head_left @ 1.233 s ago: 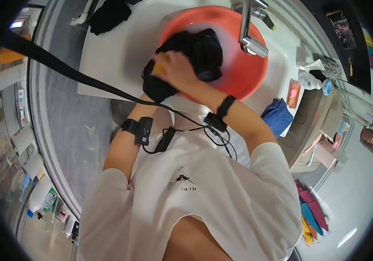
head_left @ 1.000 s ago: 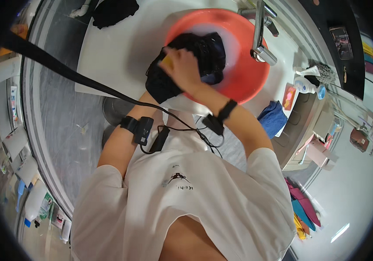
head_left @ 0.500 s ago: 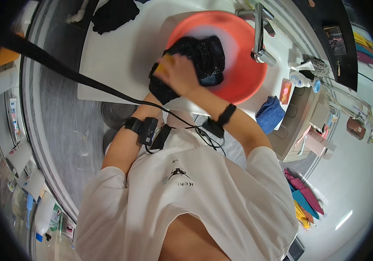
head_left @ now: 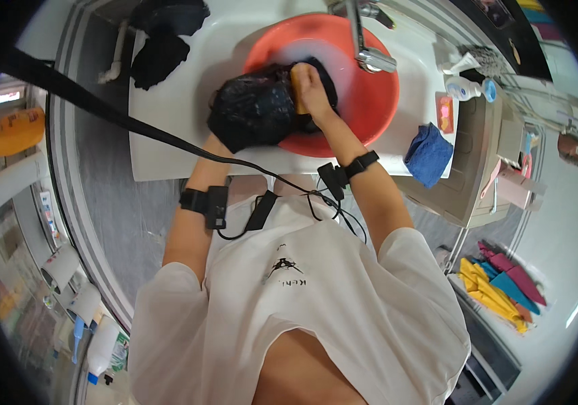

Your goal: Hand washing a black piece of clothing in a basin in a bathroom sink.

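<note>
A wet, soapy black garment (head_left: 252,108) is bunched over the near left rim of a red-orange basin (head_left: 380,101). My left hand (head_left: 217,144) reaches under the garment from the near side. Only its wrist shows, so its fingers are hidden by the cloth. In my right hand (head_left: 315,94) is a yellow bar of soap (head_left: 298,88), gripped between thumb and fingers against the garment's right part. More dark cloth dips into the cloudy, sudsy water (head_left: 300,50) behind that hand.
The basin stands in a white sink (head_left: 167,135) under a chrome faucet (head_left: 363,47). Black clothing (head_left: 160,61) lies at the far left. Folded blue denim (head_left: 428,154), a pink-red packet (head_left: 445,111) and bottles (head_left: 463,88) line the right edge. A black cable (head_left: 120,118) crosses above my left forearm.
My right hand has moved right along the garment with the soap. The garment now spreads wider to the left, bulging over my left hand. The whole view has shifted a little.
</note>
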Tool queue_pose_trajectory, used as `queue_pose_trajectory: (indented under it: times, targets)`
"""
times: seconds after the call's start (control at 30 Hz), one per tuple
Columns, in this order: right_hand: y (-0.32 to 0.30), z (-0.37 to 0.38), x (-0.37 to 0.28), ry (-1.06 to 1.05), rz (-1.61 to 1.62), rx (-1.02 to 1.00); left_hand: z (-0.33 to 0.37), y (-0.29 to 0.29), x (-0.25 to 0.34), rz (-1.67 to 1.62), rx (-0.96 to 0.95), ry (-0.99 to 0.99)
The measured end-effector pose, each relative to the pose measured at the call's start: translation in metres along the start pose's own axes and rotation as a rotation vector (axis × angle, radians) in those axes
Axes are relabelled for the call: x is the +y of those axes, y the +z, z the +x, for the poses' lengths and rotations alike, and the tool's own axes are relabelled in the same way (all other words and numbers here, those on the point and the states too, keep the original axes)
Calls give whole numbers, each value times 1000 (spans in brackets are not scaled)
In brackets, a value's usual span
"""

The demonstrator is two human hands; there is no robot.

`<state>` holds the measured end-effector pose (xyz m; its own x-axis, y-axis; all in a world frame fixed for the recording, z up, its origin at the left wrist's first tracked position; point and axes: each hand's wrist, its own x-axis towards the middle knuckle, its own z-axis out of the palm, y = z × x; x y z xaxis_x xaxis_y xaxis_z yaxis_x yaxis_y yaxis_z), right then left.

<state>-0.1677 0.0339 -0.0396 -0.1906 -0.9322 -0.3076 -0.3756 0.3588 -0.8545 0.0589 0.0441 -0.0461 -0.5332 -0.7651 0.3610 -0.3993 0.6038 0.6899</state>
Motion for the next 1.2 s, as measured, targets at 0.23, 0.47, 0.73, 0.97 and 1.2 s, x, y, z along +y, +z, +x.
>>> queue_pose_trajectory:
  times: [0.23, 0.47, 0.73, 0.97, 1.2]
  targets:
    - [-84, -54, -27, 301, 988, -205, 38, -48, 14, -56, -114, -100]
    - [-119, -93, -38, 324, 1138, -269, 100, -79, 65, -264, -30, -139]
    - [-106, -89, -27, 289, 962, -461, 108, -61, 56, -169, -97, -97]
    - [-70, -92, -42, 368, 854, -823, 66, -22, 48, -39, -262, -11]
    - [-29, -99, -13, 451, 555, -942, 34, -14, 45, 86, -380, 57]
